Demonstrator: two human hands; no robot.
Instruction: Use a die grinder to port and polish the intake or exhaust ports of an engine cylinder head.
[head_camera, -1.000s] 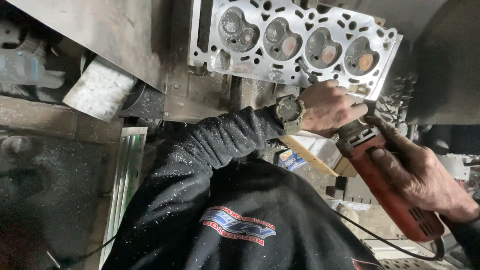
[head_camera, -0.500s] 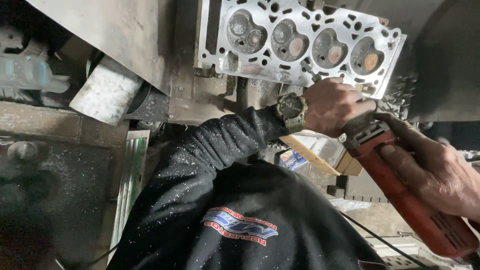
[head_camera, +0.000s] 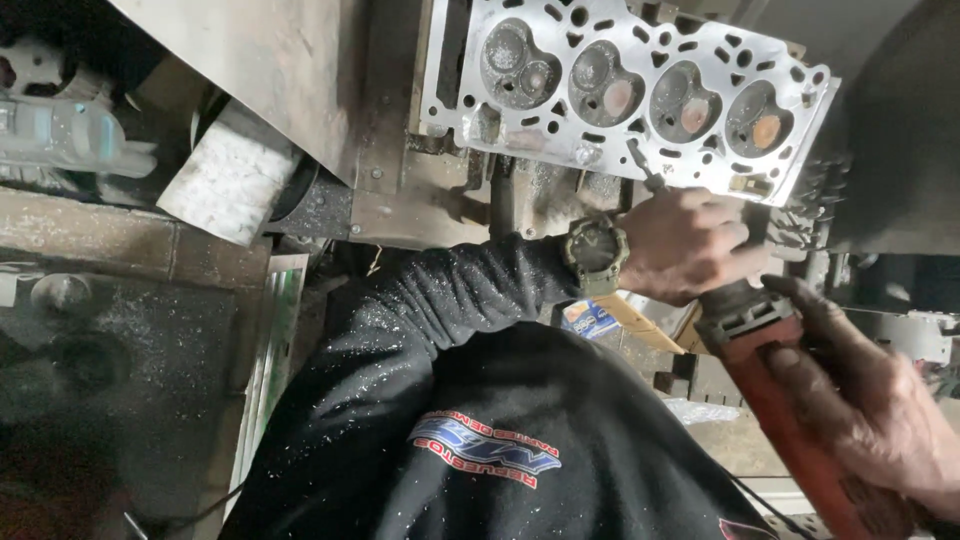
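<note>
Grinding looks under way — left hand (head_camera: 685, 245) wrapped around the nose of the red die grinder (head_camera: 790, 410), right hand (head_camera: 870, 400) clasping its body, bit near the cylinder head (head_camera: 620, 90) edge — steady guidance comes next.

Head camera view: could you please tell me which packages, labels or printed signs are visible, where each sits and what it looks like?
Small package: just below the left hand's wrist, partly hidden; blue with an orange patch.
Printed logo: on the chest of the black sweatshirt; slanted emblem in red, blue and white.
Cardboard box: beside the package, tan, open flap.
No screens visible.
</note>
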